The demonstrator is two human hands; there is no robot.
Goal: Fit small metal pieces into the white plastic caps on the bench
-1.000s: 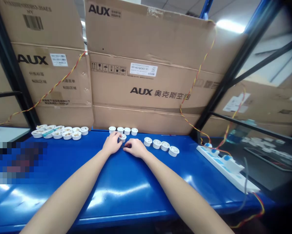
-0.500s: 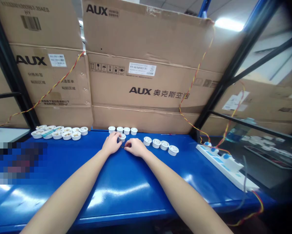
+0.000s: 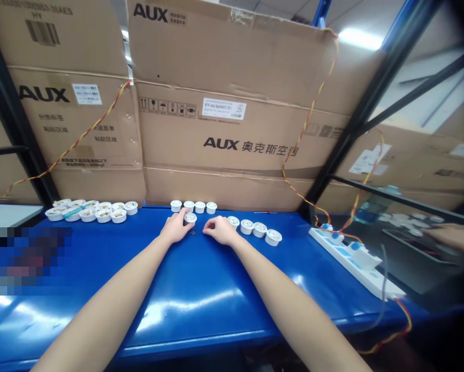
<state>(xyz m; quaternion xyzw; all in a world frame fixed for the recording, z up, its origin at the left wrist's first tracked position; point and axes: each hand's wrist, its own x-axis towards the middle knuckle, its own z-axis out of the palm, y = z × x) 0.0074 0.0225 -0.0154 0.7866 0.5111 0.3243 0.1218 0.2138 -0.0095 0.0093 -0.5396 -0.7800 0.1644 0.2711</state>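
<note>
A small white round cup stands on the blue table, and my left hand has its fingers around the cup's left side. To the right of that cup, my right hand is held with thumb and fingertips pinched together; whatever is between them is too small to make out. A tiny dark piece lies on the table between my hands. Behind them is a row of several white cups. More white cups stand in a slanting row beside my right hand.
Several white cups with small brownish contents are grouped at the left. A white power strip runs along the right edge. Cardboard walls the back. Another person's hand shows at far right.
My right hand has moved right, away from the cup and the tiny piece. My left hand stays at the cup. Another person's hand has appeared at the far right.
</note>
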